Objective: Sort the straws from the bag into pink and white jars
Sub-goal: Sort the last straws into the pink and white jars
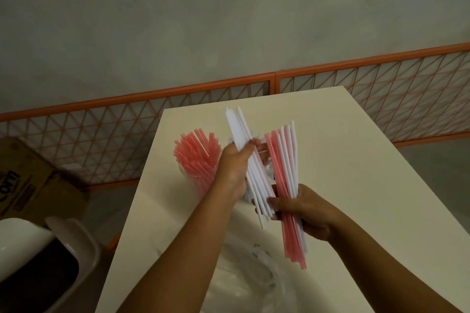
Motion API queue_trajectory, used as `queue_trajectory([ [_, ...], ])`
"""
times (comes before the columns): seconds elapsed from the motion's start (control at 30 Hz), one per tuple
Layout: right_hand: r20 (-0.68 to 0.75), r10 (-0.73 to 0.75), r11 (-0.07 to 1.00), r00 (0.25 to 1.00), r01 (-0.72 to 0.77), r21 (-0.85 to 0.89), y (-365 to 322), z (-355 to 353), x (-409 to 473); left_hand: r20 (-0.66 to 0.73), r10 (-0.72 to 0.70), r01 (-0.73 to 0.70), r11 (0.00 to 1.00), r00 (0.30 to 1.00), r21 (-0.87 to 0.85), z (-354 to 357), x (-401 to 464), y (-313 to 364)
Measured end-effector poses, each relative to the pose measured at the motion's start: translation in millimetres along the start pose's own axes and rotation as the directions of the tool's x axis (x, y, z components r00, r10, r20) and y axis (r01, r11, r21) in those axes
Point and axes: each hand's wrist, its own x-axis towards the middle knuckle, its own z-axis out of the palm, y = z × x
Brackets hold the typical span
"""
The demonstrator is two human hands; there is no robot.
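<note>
slippage is the worry in the head view: my left hand (232,168) is curled round a bunch of white straws (244,150), and my right hand (302,211) grips a mixed bundle of pink and white straws (286,180), the two crossing near my right fingers. pulling whites free could drag a pink one along or fan the mixed bundle loose onto the table (356,160). the pink jar (197,157) stands just left of my left hand; a knock could tip it. the white jar sits mostly hidden behind the straws. the clear bag (254,269) lies below, slack.
</note>
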Motion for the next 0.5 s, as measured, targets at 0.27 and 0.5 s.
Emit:
queue_trajectory([
  [0.27,-0.058,-0.017,0.996,0.998,0.022,0.083,0.5,-16.0,-2.7,-0.164,0.27,-0.294,0.946,0.949,-0.14,2.6,26.6,37.4],
  [0.5,-0.121,0.009,0.991,0.993,0.007,0.131,0.6,-26.0,-3.5,-0.285,0.427,-0.446,0.895,0.858,-0.002,12.4,45.2,33.2],
])
